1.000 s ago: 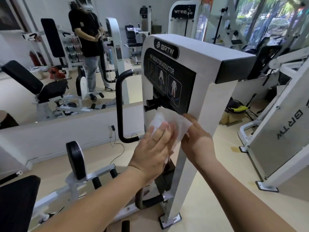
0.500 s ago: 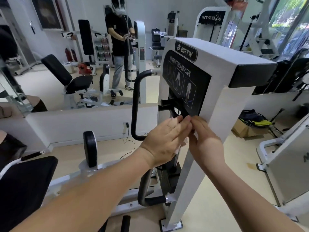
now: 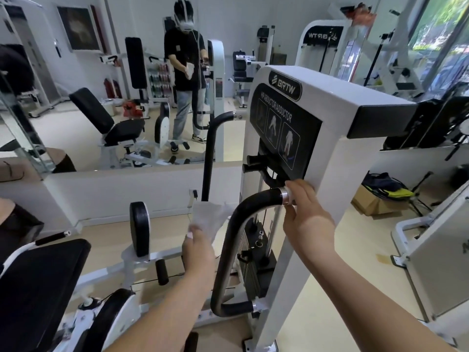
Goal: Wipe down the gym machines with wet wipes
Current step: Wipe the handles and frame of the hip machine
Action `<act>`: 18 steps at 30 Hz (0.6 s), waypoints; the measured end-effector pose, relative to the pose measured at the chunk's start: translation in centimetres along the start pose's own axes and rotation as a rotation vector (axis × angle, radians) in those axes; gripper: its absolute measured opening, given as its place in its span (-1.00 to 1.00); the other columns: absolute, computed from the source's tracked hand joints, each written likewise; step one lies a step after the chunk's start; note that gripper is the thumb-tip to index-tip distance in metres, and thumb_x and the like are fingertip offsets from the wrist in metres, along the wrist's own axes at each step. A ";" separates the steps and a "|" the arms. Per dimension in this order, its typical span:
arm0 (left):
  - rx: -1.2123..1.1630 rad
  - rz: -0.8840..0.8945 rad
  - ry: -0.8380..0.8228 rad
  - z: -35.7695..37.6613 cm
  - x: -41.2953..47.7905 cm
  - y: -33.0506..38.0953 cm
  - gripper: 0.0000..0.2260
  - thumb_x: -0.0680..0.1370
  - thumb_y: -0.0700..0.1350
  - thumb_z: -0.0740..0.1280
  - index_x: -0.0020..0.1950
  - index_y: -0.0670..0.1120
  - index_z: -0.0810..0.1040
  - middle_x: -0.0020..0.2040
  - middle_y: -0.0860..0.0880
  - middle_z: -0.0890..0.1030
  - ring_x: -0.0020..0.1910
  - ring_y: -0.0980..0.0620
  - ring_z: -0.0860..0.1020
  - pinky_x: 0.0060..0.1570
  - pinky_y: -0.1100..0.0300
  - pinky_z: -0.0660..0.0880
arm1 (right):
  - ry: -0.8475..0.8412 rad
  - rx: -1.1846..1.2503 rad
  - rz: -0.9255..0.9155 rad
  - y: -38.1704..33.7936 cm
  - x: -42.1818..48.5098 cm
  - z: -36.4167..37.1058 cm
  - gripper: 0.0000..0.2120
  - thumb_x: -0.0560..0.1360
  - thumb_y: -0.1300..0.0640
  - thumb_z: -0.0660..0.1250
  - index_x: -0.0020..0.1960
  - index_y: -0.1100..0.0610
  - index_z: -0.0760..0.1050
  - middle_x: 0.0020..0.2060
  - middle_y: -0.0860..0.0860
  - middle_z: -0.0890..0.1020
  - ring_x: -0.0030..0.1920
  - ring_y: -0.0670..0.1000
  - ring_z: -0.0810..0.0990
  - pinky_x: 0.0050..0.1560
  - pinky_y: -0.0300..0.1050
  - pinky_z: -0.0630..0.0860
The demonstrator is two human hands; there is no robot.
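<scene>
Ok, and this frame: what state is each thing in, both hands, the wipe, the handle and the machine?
left hand: fingers pinch the wet wipe, raised beside the handle, blurred.
wet wipe: loosely opened, held in the air; contact with the machine unclear.
right hand: fingers curled round the handle's chrome end.
black handle: mounted on the frame, gripped at its top.
machine: upright, nobody seated.

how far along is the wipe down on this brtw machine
Done: no surface shows as wiped, so I cannot tell. In hand: the left grip holds the wet wipe clear of the white housing, while the right grip holds the black handle at its top end. Left: that handle, the housing and the black seat.
</scene>
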State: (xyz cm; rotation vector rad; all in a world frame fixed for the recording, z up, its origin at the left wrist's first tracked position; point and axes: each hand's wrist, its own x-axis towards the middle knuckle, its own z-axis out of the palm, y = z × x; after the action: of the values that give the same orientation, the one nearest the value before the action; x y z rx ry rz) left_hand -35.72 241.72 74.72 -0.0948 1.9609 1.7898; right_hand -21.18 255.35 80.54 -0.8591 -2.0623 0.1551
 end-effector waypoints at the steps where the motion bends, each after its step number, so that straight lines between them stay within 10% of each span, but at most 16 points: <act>1: -0.066 -0.063 0.041 -0.5 0.5 1.8 -0.58 0.70 0.11 0.05 0.33 -0.15 0.46 0.16 -0.22 0.58 0.09 -0.20 0.55 0.14 -0.02 0.49 | -0.003 0.001 -0.001 0.0 0.0 0.0 -0.52 0.48 0.36 0.39 0.33 0.02 0.51 0.34 -0.10 0.55 -0.11 0.17 0.68 -0.29 0.04 0.62; 5: -0.094 0.100 -0.025 -0.1 0.2 8.2 -0.48 0.70 0.18 0.02 0.49 -0.12 0.38 0.35 -0.12 0.50 0.30 -0.16 0.48 0.32 -0.02 0.40 | -0.030 -0.011 0.061 -0.1 0.0 0.4 -0.51 0.51 0.33 0.37 0.37 -0.01 0.49 0.38 -0.13 0.51 -0.04 0.13 0.67 -0.24 -0.04 0.56; 11: 0.673 1.226 -0.223 4.8 -5.0 7.0 -0.59 0.72 0.06 -0.01 0.59 0.09 0.21 0.38 0.04 0.45 0.29 -0.03 0.46 0.25 -0.04 0.51 | -0.032 -0.007 0.003 0.3 0.2 -0.2 -0.56 0.51 0.31 0.39 0.34 0.02 0.52 0.36 -0.10 0.54 -0.06 0.14 0.68 -0.31 0.03 0.61; 18: 0.821 1.389 -0.282 4.1 -1.9 3.3 -0.50 0.69 -0.04 0.11 0.66 0.04 0.15 0.44 0.05 0.42 0.27 -0.03 0.48 0.04 0.05 0.58 | -0.086 -0.018 0.038 0.3 0.1 0.1 -0.59 0.57 0.26 0.32 0.37 -0.03 0.46 0.40 -0.13 0.48 -0.10 0.18 0.67 -0.27 0.02 0.58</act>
State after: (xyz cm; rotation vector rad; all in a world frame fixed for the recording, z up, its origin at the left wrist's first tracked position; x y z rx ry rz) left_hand -34.03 245.56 78.34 2.0386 2.4852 1.1650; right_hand -21.16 255.64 80.50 -0.9175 -2.1309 0.1977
